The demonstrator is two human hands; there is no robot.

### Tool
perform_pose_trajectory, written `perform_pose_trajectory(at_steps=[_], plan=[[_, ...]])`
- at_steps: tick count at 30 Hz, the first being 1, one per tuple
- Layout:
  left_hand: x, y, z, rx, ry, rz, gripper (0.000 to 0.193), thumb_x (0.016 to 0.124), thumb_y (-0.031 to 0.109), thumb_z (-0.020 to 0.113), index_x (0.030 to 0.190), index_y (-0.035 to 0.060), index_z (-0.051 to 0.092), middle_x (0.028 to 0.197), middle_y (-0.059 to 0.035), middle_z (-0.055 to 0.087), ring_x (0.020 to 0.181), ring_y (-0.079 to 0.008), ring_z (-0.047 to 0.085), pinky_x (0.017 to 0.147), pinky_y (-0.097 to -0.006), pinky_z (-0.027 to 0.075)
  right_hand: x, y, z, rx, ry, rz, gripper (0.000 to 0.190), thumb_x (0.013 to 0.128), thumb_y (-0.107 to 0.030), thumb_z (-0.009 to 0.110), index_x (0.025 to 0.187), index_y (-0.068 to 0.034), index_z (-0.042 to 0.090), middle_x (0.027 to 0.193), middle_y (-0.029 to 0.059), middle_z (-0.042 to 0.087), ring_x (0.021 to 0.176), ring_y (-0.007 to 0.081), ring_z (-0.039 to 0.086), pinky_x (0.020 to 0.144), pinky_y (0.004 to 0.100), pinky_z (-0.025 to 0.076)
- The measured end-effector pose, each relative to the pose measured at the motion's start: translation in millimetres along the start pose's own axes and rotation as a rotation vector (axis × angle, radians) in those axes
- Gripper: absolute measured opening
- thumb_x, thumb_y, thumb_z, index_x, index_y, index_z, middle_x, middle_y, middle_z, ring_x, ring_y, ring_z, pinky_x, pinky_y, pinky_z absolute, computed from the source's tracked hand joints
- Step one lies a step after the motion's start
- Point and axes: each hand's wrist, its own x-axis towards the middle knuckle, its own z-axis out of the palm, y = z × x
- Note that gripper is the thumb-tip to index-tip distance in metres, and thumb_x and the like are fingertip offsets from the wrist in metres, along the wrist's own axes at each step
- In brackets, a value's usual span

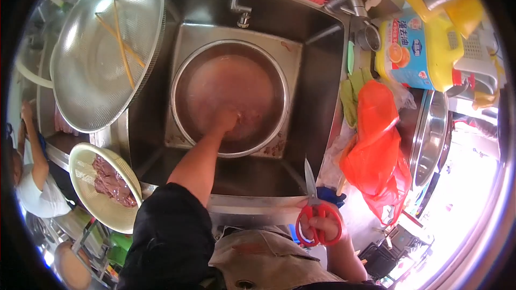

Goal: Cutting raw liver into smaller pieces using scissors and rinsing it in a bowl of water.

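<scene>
My left hand (227,120) reaches down into a round steel basin (175,119) standing on the floor of the sink. Cloudy reddish water (225,76) fills the basin and hides my fingers, so whatever they touch is out of sight. At the sink's front edge, my right hand (324,225) grips a pair of scissors (311,185) by the red handles, with the blades pointing up and away from me. Left of the sink, a cream plastic colander (80,177) contains dark red raw meat (113,181), possibly liver.
A large mesh strainer (80,96) with two chopsticks (117,44) leans left. The faucet (243,18) overhangs the basin's far side. On the right are a red plastic bag (375,141), green gloves (350,96), a yellow detergent jug (441,52) and a green-handled knife (350,56). A person (38,185) is far left.
</scene>
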Motion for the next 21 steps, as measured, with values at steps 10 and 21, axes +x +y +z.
perform_pose_trajectory(at_steps=[10, 21], plan=[[-54, 18, -46, -1.216, -0.064, -0.331, 0.019, 0.088, 0.011, 0.058, 0.105, 0.0061, 0.065, 0.098, -0.0051, 0.067, 0.088, -0.0177, 0.063, 0.075, -0.0385, 0.051, 15, -25, -1, 0.009, 0.002, 0.021, 0.040, 0.086, -0.004, 0.053, 0.125, 0.006, 0.048, 0.069, 0.0088, 0.057, 0.057, 0.0162, 0.055, 0.053, 0.0280, 0.045], [19, -6, 23, -0.199, 0.351, -0.028, 0.025, 0.084, 0.024, 0.061, 0.096, 0.0038, 0.068, 0.100, -0.0187, 0.068, 0.095, -0.0392, 0.064, 0.086, -0.0464, 0.050, 11, 14, -21, 0.041, 0.167, 0.055, 0.042, 0.085, -0.003, 0.052, 0.125, 0.008, 0.047, 0.071, 0.0114, 0.059, 0.056, 0.0172, 0.056, 0.053, 0.0280, 0.045]])
